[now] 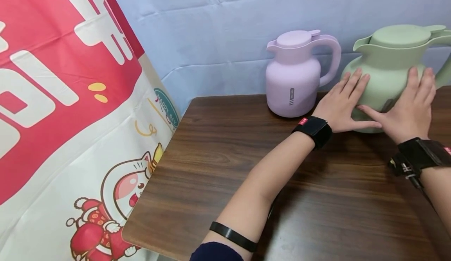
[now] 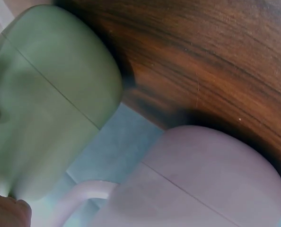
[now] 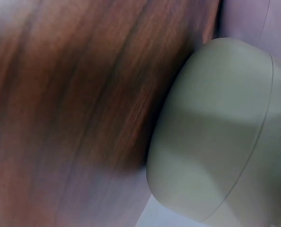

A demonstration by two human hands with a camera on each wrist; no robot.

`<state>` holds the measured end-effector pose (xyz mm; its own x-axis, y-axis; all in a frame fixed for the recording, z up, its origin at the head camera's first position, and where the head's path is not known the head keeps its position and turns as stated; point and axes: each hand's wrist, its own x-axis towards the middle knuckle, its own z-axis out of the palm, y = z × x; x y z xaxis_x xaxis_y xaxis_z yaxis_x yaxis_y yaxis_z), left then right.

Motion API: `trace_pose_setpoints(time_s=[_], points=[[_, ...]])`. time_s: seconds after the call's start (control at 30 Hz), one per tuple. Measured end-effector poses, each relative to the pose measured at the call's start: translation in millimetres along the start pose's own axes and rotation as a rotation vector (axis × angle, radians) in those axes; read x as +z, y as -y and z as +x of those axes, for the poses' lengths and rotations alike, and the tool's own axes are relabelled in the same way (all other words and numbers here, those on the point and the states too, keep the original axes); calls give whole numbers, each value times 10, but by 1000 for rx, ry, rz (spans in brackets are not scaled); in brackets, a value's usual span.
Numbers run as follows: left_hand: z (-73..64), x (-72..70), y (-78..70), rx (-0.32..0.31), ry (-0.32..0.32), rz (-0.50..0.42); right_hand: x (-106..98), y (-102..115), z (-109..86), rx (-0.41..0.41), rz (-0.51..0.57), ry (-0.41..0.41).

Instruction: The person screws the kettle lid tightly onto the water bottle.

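Note:
A light green thermos jug (image 1: 394, 63) stands upright at the right of the table, its handle toward the right edge of the head view. My left hand (image 1: 340, 106) lies with straight, spread fingers against the jug's left front. Against its right front rests my right hand (image 1: 410, 106), fingers also straight and the thumb pointing inward. Just left of the green jug is a smaller lilac thermos jug (image 1: 292, 81), upright, with a dark label; neither hand touches it. Both jugs show in the left wrist view, the green one (image 2: 60, 80) beside the lilac one (image 2: 197, 175).
Dark wood-grain table (image 1: 211, 155) lies under both jugs, with its rounded left edge in view. Pale blue cloth (image 1: 218, 38) hangs right behind the table. A red and white printed banner (image 1: 70, 135) hangs along the left side.

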<state>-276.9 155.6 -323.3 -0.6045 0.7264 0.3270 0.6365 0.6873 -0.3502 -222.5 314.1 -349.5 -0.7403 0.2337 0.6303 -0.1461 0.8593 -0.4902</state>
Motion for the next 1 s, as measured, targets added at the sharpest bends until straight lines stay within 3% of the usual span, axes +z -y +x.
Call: trace_pose_setpoints(time_s=[0.23,0.47,0.73,1.0], points=[[23,-12,27,-24,13,-20,34,-14,57,61,-5,47],[129,1,-22,-129,35,-79,75,-6,150,126,-13,73],[297,22,-80,-238,170,-178,111,-10,233,173,-21,66],[344,22,-54,-272,212,-210,164,20,293,187,37,71]])
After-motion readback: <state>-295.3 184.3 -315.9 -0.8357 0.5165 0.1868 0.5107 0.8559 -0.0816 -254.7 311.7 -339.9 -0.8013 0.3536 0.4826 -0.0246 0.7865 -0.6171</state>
